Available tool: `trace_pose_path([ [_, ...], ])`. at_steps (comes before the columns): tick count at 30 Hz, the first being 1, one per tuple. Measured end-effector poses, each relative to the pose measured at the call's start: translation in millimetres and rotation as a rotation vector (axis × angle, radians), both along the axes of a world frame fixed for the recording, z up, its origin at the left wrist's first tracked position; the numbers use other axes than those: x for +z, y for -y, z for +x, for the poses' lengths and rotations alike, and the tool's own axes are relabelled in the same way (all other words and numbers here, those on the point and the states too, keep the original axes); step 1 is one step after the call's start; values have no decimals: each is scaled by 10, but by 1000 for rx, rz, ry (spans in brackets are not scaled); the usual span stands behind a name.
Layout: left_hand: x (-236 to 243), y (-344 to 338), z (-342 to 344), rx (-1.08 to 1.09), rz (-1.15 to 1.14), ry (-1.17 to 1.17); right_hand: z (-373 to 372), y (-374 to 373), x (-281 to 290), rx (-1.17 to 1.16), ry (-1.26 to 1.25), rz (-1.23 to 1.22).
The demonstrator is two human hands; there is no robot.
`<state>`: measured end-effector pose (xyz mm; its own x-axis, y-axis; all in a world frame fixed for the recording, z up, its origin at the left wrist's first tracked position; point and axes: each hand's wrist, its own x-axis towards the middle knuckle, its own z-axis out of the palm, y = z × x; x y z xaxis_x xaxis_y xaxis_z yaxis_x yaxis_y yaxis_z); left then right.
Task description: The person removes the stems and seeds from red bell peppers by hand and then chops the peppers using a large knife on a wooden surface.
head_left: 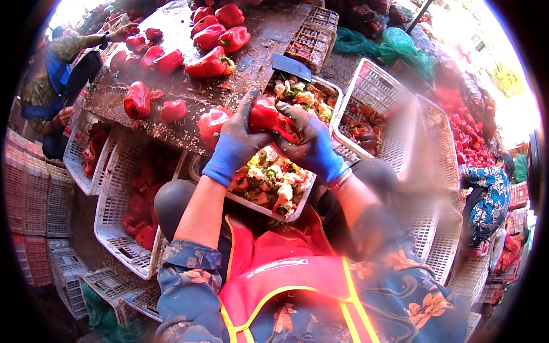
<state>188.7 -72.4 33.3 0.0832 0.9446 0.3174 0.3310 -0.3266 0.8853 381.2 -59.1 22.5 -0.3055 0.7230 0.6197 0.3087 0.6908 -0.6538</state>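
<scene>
Both my hands wear blue gloves with dark, soiled palms and fingers. Between them is a red bell pepper [264, 116], held above a white crate [295, 215] full of pepper cores, seeds and green stems. My left hand [243, 134] grips the pepper's left side, thumb up along it. On its right side, the fingers of my right hand [309, 137] close around a torn or cut-looking edge. Just left of my left hand, another red pepper [213, 123] rests at the edge of the wooden table [189, 94].
More red peppers [210, 63] and scattered seeds lie on the table. A dark flat plate [291, 67] borders the core crate. White crates stand left [117, 228] and right [394, 86], holding pepper pieces. One person [54, 86] works at far left, another [486, 194] at far right.
</scene>
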Motion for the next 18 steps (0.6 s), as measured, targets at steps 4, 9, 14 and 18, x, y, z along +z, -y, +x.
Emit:
trace_pose_path([
  [4, -140, -79, -118, -70, -5, 266, 61, 78, 209, 194, -544, -833],
  [9, -250, -84, -14, -127, -225, 434, 11, -36, -112, 309, -524, -1007],
  [14, -554, -70, 163, -124, -355, 397, -89, -93, -729, 187, -333, -752],
  [18, -393, 7, 38, -232, -146, 31, -153, -68, -476, 199, -425, -727],
])
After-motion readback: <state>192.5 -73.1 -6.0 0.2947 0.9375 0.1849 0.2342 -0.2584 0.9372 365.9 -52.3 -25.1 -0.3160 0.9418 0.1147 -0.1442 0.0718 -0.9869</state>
